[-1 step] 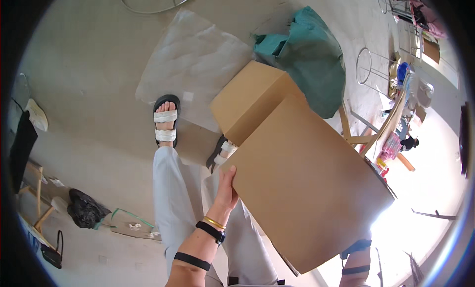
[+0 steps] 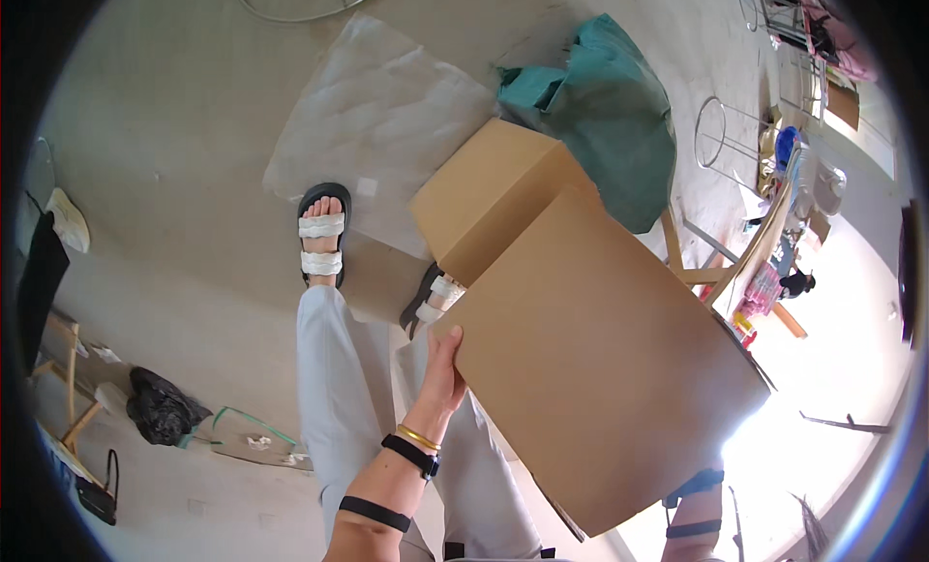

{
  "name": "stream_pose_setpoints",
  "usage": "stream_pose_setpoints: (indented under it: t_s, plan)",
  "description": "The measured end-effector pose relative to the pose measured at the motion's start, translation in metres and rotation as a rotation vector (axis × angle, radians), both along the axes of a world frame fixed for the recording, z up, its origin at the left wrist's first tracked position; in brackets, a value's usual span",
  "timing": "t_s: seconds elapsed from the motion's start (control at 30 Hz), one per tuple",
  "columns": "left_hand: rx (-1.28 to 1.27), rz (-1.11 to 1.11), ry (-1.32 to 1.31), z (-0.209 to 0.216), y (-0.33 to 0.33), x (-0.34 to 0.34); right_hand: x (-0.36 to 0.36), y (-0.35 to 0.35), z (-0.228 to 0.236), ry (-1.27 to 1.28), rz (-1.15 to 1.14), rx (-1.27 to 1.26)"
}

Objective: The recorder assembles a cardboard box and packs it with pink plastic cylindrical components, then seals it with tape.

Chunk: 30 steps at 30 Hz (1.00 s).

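A large, flat-faced piece of brown cardboard (image 2: pixel 600 368) fills the space in front of me, tilted at a slant. My left hand (image 2: pixel 442 370) grips its left edge, thumb on the near face and the other fingers out of sight behind. At the lower right, my right forearm (image 2: pixel 693 516) reaches up behind the cardboard's corner. The right hand itself is hidden there, so its grip does not show. Beyond the far edge, a closed-looking brown cardboard box (image 2: pixel 489 189) rests on the floor, partly covered by the piece I hold.
A translucent white plastic sheet (image 2: pixel 363 107) and a green bag (image 2: pixel 619 126) lie on the floor beyond the box. My sandalled foot (image 2: pixel 322 233) stands beside the sheet. A wooden-legged table (image 2: pixel 764 238) with clutter is at right; a black plastic bag (image 2: pixel 163 407) lies at left.
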<state>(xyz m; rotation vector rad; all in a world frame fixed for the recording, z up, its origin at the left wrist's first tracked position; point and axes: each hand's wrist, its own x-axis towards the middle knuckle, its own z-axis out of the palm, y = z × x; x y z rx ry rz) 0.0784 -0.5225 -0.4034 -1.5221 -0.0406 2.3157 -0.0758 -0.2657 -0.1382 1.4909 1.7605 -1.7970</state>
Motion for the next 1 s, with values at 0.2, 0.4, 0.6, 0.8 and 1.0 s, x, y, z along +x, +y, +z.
stream_pose_setpoints:
  t_s: [0.2, 0.4, 0.6, 0.8, 1.0]
  plan:
    - [-0.097, -0.02, -0.016, 0.013, -0.004, -0.006, -0.012, -0.009, 0.001, -0.031, 0.075, 0.06]
    - [-0.102, -0.015, -0.016, 0.026, -0.021, -0.002, -0.03, -0.016, 0.003, -0.035, 0.129, 0.1]
    - [-0.179, 0.039, 0.069, 0.049, -0.043, -0.019, -0.052, -0.027, 0.001, -0.028, 0.185, 0.132]
    - [-0.25, 0.066, 0.093, 0.054, -0.042, -0.026, -0.08, -0.045, -0.01, -0.05, 0.259, 0.157]
    - [-0.466, -0.081, 0.09, 0.073, -0.019, -0.026, -0.105, -0.063, -0.025, -0.117, 0.329, 0.195]
